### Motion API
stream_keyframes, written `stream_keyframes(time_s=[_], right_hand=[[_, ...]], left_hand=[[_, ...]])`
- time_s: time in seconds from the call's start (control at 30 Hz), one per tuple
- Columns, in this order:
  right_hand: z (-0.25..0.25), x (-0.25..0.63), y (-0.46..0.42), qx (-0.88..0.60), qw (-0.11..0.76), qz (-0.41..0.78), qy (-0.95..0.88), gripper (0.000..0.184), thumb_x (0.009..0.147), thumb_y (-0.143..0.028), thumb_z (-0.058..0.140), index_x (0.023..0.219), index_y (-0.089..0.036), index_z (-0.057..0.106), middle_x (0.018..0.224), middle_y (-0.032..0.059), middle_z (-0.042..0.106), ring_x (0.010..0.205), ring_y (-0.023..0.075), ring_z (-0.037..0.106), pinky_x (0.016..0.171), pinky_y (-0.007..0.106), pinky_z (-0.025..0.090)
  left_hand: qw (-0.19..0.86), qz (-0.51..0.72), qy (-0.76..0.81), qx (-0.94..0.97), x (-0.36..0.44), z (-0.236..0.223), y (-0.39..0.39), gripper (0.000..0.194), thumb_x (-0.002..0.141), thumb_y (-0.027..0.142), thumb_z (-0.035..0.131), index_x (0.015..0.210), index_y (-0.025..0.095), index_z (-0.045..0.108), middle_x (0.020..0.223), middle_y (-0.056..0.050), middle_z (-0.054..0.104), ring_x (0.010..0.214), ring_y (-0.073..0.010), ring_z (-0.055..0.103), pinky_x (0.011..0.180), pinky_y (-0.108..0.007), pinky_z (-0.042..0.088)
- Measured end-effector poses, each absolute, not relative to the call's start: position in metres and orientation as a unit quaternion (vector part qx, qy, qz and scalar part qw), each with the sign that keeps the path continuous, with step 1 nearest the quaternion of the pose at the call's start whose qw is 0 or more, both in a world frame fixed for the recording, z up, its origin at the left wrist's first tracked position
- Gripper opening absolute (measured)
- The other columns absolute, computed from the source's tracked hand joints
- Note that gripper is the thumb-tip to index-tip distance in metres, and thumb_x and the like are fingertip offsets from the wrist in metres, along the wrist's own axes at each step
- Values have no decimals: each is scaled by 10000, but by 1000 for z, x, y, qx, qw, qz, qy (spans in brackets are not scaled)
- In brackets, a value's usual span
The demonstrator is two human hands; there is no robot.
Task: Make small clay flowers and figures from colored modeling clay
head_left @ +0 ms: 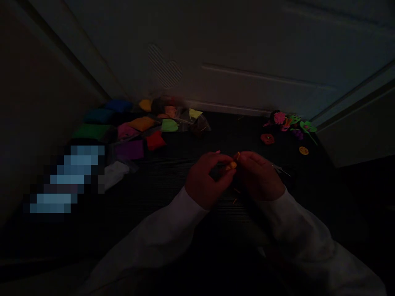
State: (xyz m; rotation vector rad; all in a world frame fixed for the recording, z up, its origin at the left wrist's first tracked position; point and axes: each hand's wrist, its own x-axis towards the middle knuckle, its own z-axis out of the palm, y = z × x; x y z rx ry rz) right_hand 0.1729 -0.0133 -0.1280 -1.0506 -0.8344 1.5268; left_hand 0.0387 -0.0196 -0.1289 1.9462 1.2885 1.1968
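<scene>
My left hand (207, 176) pinches a small orange lump of modelling clay (232, 165) between thumb and fingers. Close beside it, my right hand (261, 174) is closed on a thin orange clay strip (238, 156), its tip showing at the fingertips. Two thin orange strips (236, 191) lie on the dark table just below my hands. A pink bit (217, 151) shows behind my left hand. Right of my right hand is a slim metal tool (282, 170), perhaps scissors; the dimness hides its exact kind.
Bags of coloured clay, among them a green bag (92, 131), a purple bag (130, 149) and a red bag (156, 141), crowd the left and back. A pixelated bright patch (68, 179) is at left. Several clay flowers (279, 118) and a yellow disc (303, 151) lie right.
</scene>
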Motion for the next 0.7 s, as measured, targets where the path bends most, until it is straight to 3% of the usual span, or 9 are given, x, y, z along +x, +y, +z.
stream_keyframes(time_s=[0.2, 0.7], right_hand=[[-129, 172, -18, -431, 525, 590, -435, 84, 673, -291, 597, 709, -219, 569, 675, -18, 628, 623, 133, 600, 605, 309, 491], [-134, 178, -17, -464, 524, 542, -465, 89, 684, -304, 592, 741, -236, 582, 717, -34, 611, 668, 118, 583, 657, 298, 467]], left_hand=[[255, 466, 454, 715, 38, -126, -21, 148, 678, 191, 569, 826, 186, 559, 833, -14, 612, 794, -127, 567, 743, -285, 454], [247, 457, 457, 722, 36, -127, -20, 155, 691, 192, 550, 845, 178, 551, 824, -6, 605, 779, -110, 561, 722, -251, 443]])
